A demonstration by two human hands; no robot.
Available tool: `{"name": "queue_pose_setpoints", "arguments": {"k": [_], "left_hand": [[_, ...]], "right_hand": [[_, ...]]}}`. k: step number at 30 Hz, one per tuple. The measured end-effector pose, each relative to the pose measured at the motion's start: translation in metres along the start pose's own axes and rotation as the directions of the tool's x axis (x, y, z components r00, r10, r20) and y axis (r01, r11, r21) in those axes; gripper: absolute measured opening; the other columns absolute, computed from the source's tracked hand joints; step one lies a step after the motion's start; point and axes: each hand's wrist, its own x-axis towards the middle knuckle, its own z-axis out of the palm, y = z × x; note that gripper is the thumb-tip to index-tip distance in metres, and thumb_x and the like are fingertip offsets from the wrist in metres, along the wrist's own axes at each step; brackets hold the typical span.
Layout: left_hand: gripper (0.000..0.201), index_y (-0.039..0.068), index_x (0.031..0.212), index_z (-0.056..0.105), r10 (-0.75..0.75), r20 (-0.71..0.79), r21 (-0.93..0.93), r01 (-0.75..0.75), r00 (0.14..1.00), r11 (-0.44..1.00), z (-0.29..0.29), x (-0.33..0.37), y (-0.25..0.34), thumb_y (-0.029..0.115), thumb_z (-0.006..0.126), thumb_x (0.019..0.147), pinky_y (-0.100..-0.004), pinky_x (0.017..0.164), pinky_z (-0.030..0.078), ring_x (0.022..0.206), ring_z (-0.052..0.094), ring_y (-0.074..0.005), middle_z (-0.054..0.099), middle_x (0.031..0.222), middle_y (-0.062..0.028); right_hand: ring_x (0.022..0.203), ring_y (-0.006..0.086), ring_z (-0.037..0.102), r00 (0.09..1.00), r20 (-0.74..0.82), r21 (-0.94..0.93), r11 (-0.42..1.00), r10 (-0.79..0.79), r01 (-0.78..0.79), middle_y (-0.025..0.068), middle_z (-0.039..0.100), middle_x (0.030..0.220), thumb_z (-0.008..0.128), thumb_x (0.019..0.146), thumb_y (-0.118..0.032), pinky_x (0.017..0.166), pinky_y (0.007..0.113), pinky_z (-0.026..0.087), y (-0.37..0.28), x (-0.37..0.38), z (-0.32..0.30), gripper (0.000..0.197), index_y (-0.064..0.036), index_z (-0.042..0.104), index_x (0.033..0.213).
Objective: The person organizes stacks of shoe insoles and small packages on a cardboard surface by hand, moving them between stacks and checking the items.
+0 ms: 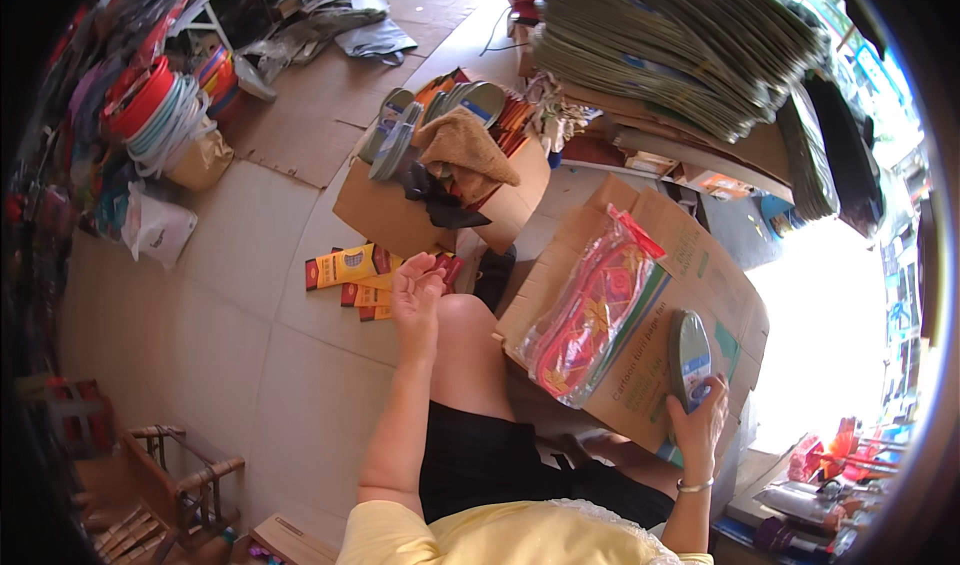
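Observation:
My right hand [699, 417] grips a grey-green insole [689, 350] with a blue and white label, holding it upright over a cardboard box [690, 265]. On that box, to the left of the insole, lies a clear plastic packet [592, 315] of red patterned pieces. My left hand [418, 290] is raised by my knee, fingers loosely apart and nothing in them. Below and beside it, several yellow and red packets [345, 267] lie on the floor. An opened carton [380, 205] beyond holds more grey-green insoles [398, 141], orange packets and a brown cloth [465, 150].
Tall stacks of flat grey-green sheets [680, 40] rise at the far right. Red and pale basins [140, 100] and bagged goods crowd the left. A small wooden chair [180, 475] stands at the near left. Brushes and packaged wares [820, 495] lie at the near right.

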Motion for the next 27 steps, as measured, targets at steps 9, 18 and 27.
{"name": "queue_pose_setpoints", "arguments": {"k": [9,18,27], "left_hand": [[0.041,0.003,0.122,0.049,-0.003,-0.029,0.17,0.008,1.0,0.985,-0.027,0.103,-0.058,0.009,0.064,0.085,-0.0285,0.089,0.047,0.104,0.055,-0.0155,0.054,0.114,-0.0104],[0.093,0.006,0.142,0.025,0.165,0.041,0.716,-0.144,0.985,0.683,0.022,0.233,-0.09,0.024,0.079,0.069,-0.0375,0.089,0.047,0.109,0.055,-0.0314,0.049,0.126,-0.0239],[0.019,0.0,0.099,0.059,-0.001,0.28,0.184,-0.053,0.96,0.982,-0.004,0.157,-0.098,0.005,0.057,0.081,-0.0257,0.07,0.047,0.076,0.056,-0.0104,0.06,0.08,-0.0023]], "right_hand": [[0.115,0.0387,0.046,0.971,-0.032,0.504,0.835,-0.237,0.22,0.0232,0.046,0.126,0.068,0.07,-0.006,0.099,0.046,0.036,-0.074,0.01,0.01,0.043,-0.003,0.044,0.106],[0.114,0.0399,0.045,0.922,0.099,0.536,0.801,-0.374,0.268,0.024,0.046,0.126,0.064,0.073,-0.008,0.099,0.047,0.034,-0.089,-0.006,0.058,0.046,-0.0019,0.045,0.114],[0.108,0.0397,0.048,0.926,0.107,0.501,0.824,-0.363,0.265,0.0208,0.052,0.117,0.064,0.071,-0.008,0.095,0.049,0.037,-0.089,-0.002,0.058,0.041,-0.0031,0.049,0.108]]}}
